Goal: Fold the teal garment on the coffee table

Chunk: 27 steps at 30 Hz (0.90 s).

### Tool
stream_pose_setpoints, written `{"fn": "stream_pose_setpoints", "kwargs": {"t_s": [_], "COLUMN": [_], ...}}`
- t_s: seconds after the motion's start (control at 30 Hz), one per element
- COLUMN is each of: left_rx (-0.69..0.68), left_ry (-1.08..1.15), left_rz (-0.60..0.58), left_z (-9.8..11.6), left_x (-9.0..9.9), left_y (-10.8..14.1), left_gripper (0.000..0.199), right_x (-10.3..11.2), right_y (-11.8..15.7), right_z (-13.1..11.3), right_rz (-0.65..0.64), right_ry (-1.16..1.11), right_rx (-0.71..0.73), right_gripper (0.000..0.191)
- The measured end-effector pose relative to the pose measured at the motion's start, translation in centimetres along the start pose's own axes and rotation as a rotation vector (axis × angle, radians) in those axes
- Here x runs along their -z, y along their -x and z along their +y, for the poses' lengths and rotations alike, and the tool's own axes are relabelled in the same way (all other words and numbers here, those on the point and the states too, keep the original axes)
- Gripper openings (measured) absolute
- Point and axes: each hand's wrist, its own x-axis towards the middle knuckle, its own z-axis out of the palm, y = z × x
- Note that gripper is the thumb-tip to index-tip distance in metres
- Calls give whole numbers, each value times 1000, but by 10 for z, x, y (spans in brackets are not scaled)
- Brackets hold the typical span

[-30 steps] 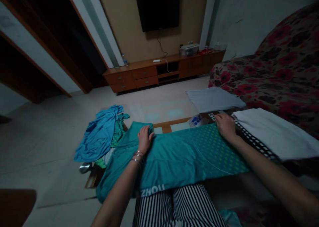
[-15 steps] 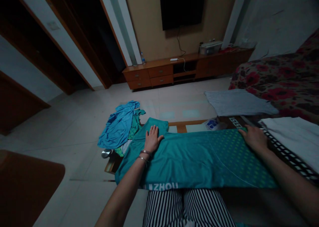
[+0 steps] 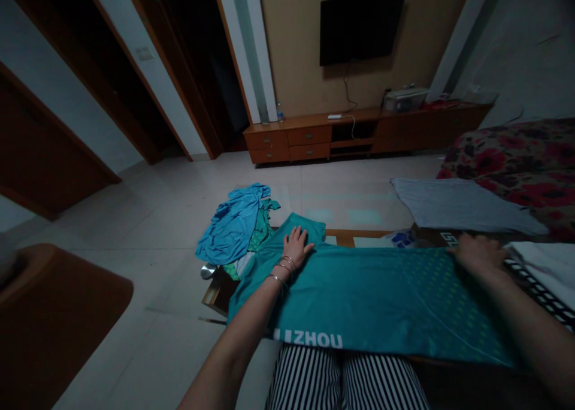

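Observation:
A teal jersey (image 3: 359,296) with white lettering and a green dotted pattern lies folded lengthwise across the low table in front of me. On its left part, near the sleeve, my left hand (image 3: 296,248) rests flat with the fingers spread. My right hand (image 3: 480,257), a little blurred, is closed at the far right corner of the jersey, its fingertips curled over the edge. Past the left end of the table a light blue garment (image 3: 233,224) lies crumpled, with a green patterned one (image 3: 260,230) beside it.
A white folded garment (image 3: 543,269) and a black-and-white checked cloth sit at the right. A grey cloth (image 3: 467,203) is spread near the floral sofa (image 3: 498,158). Beyond are a TV cabinet (image 3: 309,140) and a wall-mounted television (image 3: 363,26). A brown seat (image 3: 67,314) stands at left.
The camera view has turned slightly left, so everything sits further right. My left hand still lies flat on the jersey, and the right stays at its far corner.

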Motion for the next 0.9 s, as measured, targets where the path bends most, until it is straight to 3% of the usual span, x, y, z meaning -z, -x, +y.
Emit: {"fn": "stream_pose_setpoints", "kwargs": {"t_s": [0.03, 0.1, 0.2, 0.3, 0.4, 0.5, 0.6, 0.7, 0.8, 0.9], "left_rx": [10, -1, -61, -69, -42, -18, -13, -7, -4, -5], "left_ry": [11, 18, 7, 9, 7, -3, 4, 16, 18, -1], "left_rz": [41, 117, 127, 89, 98, 113, 114, 74, 8, -33], "left_z": [-2, -8, -20, -37, -53, -62, -63, -63, -67, -71], "left_x": [5, 16, 31, 36, 33, 29, 32, 38, 43, 43], "left_y": [2, 10, 34, 61, 81, 92, 97, 100, 102, 105], "left_gripper": [55, 47, 39, 39, 45, 48, 46, 44, 40, 40], "right_x": [-16, -59, -140, -218, -282, -331, -365, -380, -377, -361], "right_y": [-3, -3, 8, 24, 40, 49, 52, 50, 49, 49], "right_z": [-23, -81, -176, -252, -293, -312, -321, -328, -333, -338], "right_rz": [-23, -206, -556, -800, -873, -894, -946, -1008, -1035, -1006], "right_ry": [156, 395, 388, 358, 371, 399, 442, 473, 440, 359], "right_rx": [68, 204, 429, 456, 447, 443, 428, 406, 421, 467], "right_gripper": [47, 35, 24, 28, 31, 39, 51, 43, 26, 23]}}
